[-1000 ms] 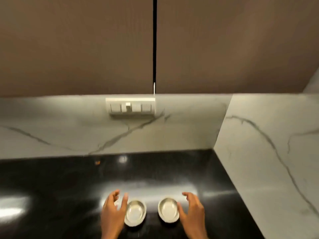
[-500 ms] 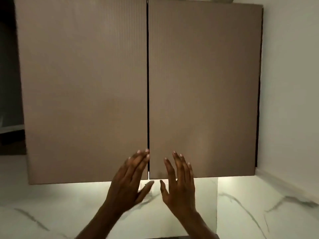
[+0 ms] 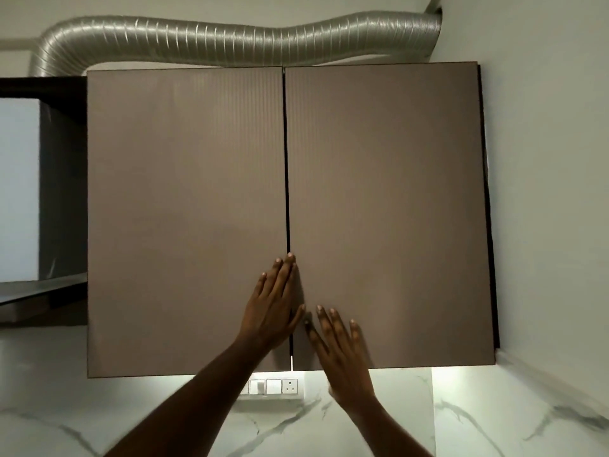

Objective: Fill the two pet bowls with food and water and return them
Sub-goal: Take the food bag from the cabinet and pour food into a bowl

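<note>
Both hands are raised to a closed wall cabinet (image 3: 286, 219). The left hand (image 3: 272, 311) lies flat with straight fingers at the inner edge of the left door (image 3: 184, 219), its fingertips (image 3: 290, 256) reaching the dark seam between the 2 doors. The right hand (image 3: 339, 344) is spread flat against the lower inner corner of the right door (image 3: 385, 212); nothing is held by either hand.

The step in hand is judged to be the opening of the cabinet, presumably for pet food. No handles are seen, so either a push-latch is to be pressed near the seam, or a door is to be hooked at its bottom edge, where a gap shows beneath the doors. Pressure is best applied close to the inner edge, away from the hinges, and the head and forearms should be kept out of the door's swing.

The 2 pet bowls are not in view, so their place cannot be told.

A ribbed silver duct (image 3: 230, 41) runs above the cabinet's top edge. A white switch and socket panel (image 3: 273, 387) sits on the marble backsplash (image 3: 494, 423) just under the bottom edge, partly behind the left forearm. A dark hood (image 3: 43, 192) adjoins the left side, and the side wall (image 3: 553, 192) could limit the right door's swing.
</note>
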